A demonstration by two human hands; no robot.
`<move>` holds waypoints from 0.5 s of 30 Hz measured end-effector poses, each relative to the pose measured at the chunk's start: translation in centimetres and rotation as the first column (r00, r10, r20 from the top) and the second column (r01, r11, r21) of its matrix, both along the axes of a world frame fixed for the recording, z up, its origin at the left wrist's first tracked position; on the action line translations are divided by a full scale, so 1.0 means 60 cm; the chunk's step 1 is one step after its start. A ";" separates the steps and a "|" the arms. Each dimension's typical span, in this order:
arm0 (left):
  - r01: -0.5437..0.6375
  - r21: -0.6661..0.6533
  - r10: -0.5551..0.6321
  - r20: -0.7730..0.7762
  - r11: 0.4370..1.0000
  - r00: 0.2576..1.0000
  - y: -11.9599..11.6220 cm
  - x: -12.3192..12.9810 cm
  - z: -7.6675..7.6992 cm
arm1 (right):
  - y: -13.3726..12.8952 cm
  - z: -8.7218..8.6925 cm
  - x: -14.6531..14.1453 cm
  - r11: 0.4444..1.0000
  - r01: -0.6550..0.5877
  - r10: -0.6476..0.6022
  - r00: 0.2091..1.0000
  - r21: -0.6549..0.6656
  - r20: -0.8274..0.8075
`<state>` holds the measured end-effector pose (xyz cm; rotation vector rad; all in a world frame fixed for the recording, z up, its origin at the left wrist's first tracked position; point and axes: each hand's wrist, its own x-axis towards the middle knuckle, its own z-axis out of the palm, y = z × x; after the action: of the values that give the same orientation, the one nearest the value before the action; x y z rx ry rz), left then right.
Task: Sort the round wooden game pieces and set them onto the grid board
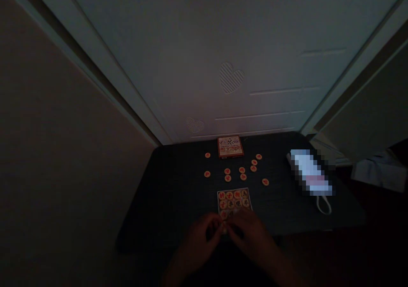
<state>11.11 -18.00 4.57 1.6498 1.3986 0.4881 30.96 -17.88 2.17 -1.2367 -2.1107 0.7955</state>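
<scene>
A shallow white-edged tray holds rows of round Chinese chess pieces, some with red characters and some with dark ones. My left hand and my right hand meet at the tray's near edge and cover its lower rows. Fingertips of both hands are pinched together around a small pale Chinese chess piece, only partly visible in the dim light. Beyond the tray, several loose red-character pieces lie face up.
A red-and-white game box lies at the back of the dark table, near the white panel with heart patterns. On the right rests a phone-like device with a bright blurred screen and a white strap loop.
</scene>
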 end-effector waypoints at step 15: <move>-0.016 0.014 0.016 0.001 1.000 1.000 0.000 -0.002 -0.011 | -0.004 -0.018 -0.001 1.000 -0.008 0.009 0.999 0.016 -0.038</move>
<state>11.00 -17.99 3.92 1.6497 1.4117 0.5089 30.93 -18.11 1.08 -1.1963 -2.0892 0.7989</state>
